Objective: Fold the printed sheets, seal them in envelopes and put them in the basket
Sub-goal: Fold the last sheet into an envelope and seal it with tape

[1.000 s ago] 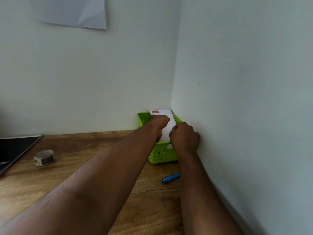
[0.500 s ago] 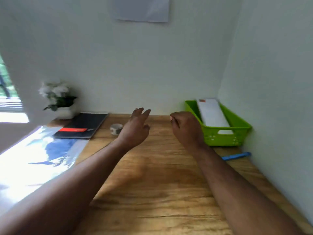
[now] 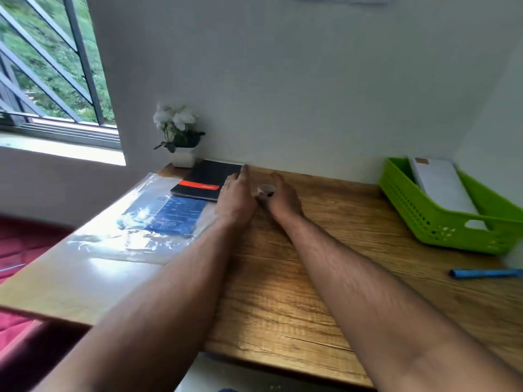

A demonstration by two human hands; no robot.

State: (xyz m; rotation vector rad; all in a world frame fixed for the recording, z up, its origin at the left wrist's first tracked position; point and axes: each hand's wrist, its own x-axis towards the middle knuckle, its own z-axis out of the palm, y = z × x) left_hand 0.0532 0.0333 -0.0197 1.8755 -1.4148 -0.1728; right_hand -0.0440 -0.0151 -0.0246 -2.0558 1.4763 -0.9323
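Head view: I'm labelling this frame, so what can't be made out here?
- Tape roll: mostly hidden between the left hand and right hand; contact unclear.
- Envelope in the green basket: print too small; how many lie there, unclear.
- Black notebook: label blurred.
- Blue pen: cut off by the right edge.

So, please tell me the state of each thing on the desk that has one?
Basket: upright, holding a white envelope.
Tape roll: on the desk, right hand around it.
Left hand: open, fingers straight.
Black notebook: closed, lying flat.
Blue pen: lying flat, capped.
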